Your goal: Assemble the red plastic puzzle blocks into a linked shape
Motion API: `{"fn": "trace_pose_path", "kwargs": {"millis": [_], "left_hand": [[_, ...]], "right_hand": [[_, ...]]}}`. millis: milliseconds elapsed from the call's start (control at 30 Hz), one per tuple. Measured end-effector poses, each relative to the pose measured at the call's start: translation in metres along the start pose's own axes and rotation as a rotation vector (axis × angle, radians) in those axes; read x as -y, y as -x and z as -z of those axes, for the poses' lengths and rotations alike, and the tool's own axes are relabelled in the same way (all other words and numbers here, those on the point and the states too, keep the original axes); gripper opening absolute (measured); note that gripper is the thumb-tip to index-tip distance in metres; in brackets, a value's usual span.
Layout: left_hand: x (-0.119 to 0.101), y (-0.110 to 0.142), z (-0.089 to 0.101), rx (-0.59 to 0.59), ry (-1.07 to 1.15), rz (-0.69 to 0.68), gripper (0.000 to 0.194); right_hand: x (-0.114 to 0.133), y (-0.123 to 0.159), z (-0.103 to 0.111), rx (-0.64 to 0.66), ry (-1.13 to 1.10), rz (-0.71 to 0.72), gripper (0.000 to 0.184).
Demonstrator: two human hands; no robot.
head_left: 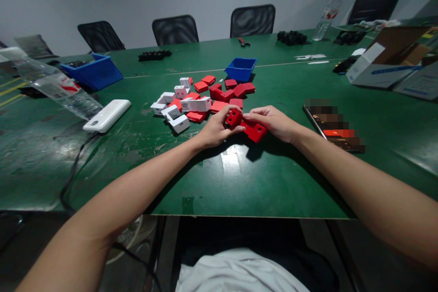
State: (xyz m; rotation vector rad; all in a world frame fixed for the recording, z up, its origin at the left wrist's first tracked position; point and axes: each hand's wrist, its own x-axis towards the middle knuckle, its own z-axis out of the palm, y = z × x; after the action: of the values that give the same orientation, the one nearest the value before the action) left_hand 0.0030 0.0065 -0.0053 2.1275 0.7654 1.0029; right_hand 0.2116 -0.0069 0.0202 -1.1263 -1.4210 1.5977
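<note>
Just above the green table, both hands grip a red plastic block with small round holes. My left hand is closed around its left end, thumb below and fingers above. My right hand pinches it from the upper right; the fingertips partly cover it. Whether it is one piece or two joined pieces I cannot tell. Right behind the hands lies a loose pile of similar red blocks. White blocks, some U-shaped, lie at the left side of the pile.
A small blue bin stands behind the pile. To the left are a white power bank with a cable, a water bottle and a larger blue bin. A phone and an open carton are on the right.
</note>
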Motion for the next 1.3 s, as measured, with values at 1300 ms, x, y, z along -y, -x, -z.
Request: {"fn": "trace_pose_path", "kwargs": {"millis": [1300], "left_hand": [[0.008, -0.001, -0.003, -0.171, -0.028, 0.137, 0.056]], "right_hand": [[-0.011, -0.007, 0.002, -0.061, -0.013, 0.215, 0.062]]}}
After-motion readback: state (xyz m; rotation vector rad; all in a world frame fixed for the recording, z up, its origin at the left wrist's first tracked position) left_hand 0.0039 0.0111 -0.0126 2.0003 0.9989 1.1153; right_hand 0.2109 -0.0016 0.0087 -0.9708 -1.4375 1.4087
